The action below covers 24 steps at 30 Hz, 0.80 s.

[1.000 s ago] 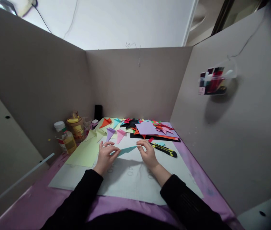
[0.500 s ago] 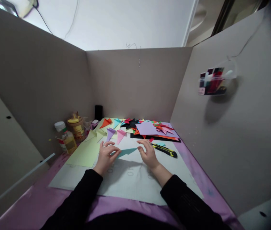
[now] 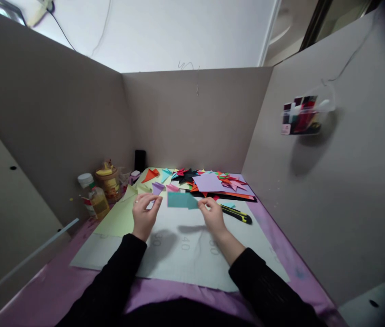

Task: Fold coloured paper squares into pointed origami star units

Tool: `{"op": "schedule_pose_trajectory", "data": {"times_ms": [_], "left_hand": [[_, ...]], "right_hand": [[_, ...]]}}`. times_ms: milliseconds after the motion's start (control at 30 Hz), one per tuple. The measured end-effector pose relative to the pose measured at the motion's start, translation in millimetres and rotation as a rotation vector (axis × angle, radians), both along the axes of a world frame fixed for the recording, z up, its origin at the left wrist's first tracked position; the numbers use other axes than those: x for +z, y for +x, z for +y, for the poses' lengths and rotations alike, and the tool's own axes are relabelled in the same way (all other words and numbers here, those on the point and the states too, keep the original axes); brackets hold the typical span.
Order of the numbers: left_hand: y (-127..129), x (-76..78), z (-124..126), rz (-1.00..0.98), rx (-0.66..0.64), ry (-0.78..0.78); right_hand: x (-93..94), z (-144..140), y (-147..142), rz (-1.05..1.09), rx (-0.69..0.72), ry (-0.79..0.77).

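My right hand (image 3: 213,217) pinches the right edge of a folded teal paper (image 3: 181,200) and holds it raised above the grey cutting mat (image 3: 182,256). My left hand (image 3: 144,213) hovers just left of the paper with its fingers curled, apart from the sheet. Beyond the hands lie purple (image 3: 157,186) and pink (image 3: 172,187) folded paper triangles. A yellow-and-black utility knife (image 3: 236,213) lies on the mat right of my right hand.
A pale green sheet (image 3: 120,217) lies left of the mat. A heap of coloured paper and folded pieces (image 3: 213,182) sits at the back. A glue bottle (image 3: 92,194) and a jar (image 3: 108,182) stand by the left wall. Cardboard walls enclose the desk on three sides.
The teal paper has been lifted off the mat and turned so its flat face shows. My left hand has let go of it and moved slightly left; my right hand rose with it.
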<state>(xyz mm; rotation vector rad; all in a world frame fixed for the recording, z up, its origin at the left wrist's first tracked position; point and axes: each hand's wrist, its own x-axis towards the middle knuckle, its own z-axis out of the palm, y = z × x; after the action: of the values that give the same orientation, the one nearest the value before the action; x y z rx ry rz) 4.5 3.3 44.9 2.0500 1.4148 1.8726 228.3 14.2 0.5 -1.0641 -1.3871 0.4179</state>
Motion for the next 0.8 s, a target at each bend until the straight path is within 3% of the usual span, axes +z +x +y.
{"op": "schedule_pose_trajectory", "data": {"times_ms": [100,233,400,600,800], "left_hand": [[32.2,-10.6,-1.9,-0.318,-0.032,-0.146],[81.1,-34.8,1.6,-0.401,-0.367,-0.568],[98.5,-55.9,12.8,-0.446,-0.497,-0.673],[90.6,-62.3,14.3,-0.686,-0.482,-0.727],[86.7,-60.6,13.7,-0.739,-0.502,-0.776]], "right_hand": [[-11.6,14.5,2.4,0.431,0.017,-0.163],[-24.6,19.2,-7.6,0.648,0.083,-0.306],[-28.5,8.7,-24.8,0.818,0.137,-0.447],[-28.4,2.9,-27.7,0.728,0.149,-0.473],[-22.4,3.3,-18.1,0.309,0.192,-0.381]]}}
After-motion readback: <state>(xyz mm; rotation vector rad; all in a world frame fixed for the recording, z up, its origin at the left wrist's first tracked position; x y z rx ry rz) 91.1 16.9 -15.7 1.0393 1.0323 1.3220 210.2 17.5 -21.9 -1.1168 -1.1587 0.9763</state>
